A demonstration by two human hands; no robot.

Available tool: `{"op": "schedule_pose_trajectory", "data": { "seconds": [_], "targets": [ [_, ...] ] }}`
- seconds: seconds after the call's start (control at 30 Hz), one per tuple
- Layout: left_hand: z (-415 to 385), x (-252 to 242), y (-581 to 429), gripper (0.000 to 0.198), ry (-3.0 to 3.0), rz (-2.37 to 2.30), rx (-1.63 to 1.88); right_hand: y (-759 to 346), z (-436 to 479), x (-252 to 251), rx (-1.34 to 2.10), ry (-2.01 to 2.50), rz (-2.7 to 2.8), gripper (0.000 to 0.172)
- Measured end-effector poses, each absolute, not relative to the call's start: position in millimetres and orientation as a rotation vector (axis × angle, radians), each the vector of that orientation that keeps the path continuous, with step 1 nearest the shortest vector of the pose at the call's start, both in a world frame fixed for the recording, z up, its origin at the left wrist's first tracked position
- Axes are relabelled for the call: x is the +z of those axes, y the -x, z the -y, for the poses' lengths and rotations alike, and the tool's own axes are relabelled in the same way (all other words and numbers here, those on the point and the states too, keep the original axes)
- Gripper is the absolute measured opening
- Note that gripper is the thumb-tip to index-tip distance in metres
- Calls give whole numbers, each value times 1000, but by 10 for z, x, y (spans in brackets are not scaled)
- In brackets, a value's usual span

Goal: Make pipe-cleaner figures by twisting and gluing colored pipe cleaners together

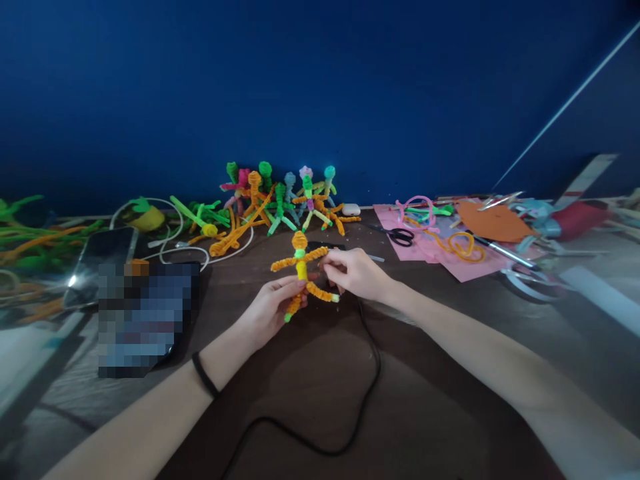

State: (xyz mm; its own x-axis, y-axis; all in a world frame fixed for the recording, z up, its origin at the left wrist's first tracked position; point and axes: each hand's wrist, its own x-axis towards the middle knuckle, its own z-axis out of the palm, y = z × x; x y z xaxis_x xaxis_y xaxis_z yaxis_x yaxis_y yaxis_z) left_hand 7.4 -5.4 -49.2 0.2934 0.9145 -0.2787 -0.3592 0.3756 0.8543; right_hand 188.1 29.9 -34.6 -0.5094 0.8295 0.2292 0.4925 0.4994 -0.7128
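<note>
Your left hand [273,310] is holding the orange-yellow figure [301,270] | your right hand [357,275] is hovering by its orange arm [316,255], grip too hidden to tell

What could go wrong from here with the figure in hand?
The orange-and-yellow figure could bend out of shape: the left hand grips it low, with the right hand close to its arm. The black cable, curving across the tabletop near both hands, might snag one.

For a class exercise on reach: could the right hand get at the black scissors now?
Probably yes: the black scissors lie beyond the right hand, to its right, and nothing tall appears to stand between them.
</note>
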Motion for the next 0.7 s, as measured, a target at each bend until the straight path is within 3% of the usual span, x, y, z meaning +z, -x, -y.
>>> {"op": "schedule_pose_trajectory", "data": {
  "seconds": [0.13, 0.37, 0.7],
  "targets": [
    [55, -495, -78, 26, -748, -884, 977, -1882, -288, -347, 938, 1044, 2167, 11],
    [63, -479, -94, 27, -770, -907, 966, -1856, -279, -369, 787, 1020, 2232, 11],
    [65, -468, -95, 26, -775, -908, 949, -1813, -273, -389, 321, 1005, 2428, 9]
  ]
}}
